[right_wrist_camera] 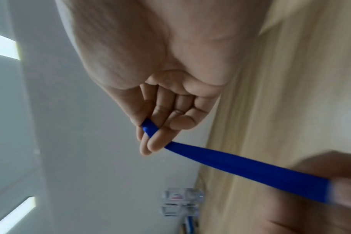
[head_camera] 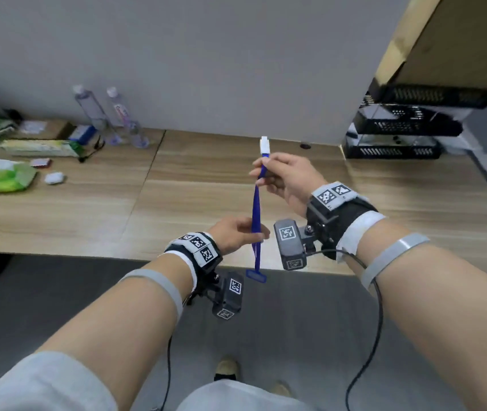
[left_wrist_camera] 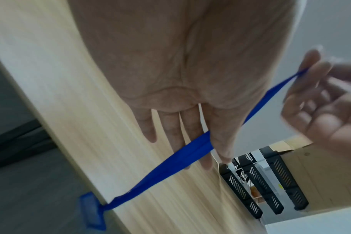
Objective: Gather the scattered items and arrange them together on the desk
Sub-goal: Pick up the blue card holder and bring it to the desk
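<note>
The blue lanyard strap (head_camera: 256, 215) hangs stretched betw. both hands, above the front part of the wooden desk (head_camera: 88, 209), not touching it. Its top end carries a white clip (head_camera: 265, 144) sticking up past the right hand; its bottom end carries a blue plastic tab (head_camera: 256, 275) dangling just past the desk's front edge, over the grey floor (head_camera: 43, 292).

Right hand (head_camera: 288, 179) is the upper one: thumb & fingertips pinch the strap just below the white clip. Rt wrist view shows the strap (right_wrist_camera: 240, 164) caught betw. the thumb and the first fingers (right_wrist_camera: 156, 144), remaining fingers curled into the palm.

Left hand (head_camera: 238, 234) is lower, nearer the desk edge, gripping the strap approx. mid-length. In the left wrist view the strap (left_wrist_camera: 182, 159) crosses under the fingers (left_wrist_camera: 205, 152), which look fairly straight, w/ the thumb pressing it from the other side; exact pinch is partly hidden.

Further out, at the desk's left: two clear water bottles (head_camera: 108, 114) standing by the grey partition (head_camera: 206, 54), a cardboard box (head_camera: 43, 129), green packets (head_camera: 5, 176), a small white case (head_camera: 54, 178). At the far right, stacked black mesh trays (head_camera: 399, 129) under a tilted cardboard panel (head_camera: 458, 40).
</note>
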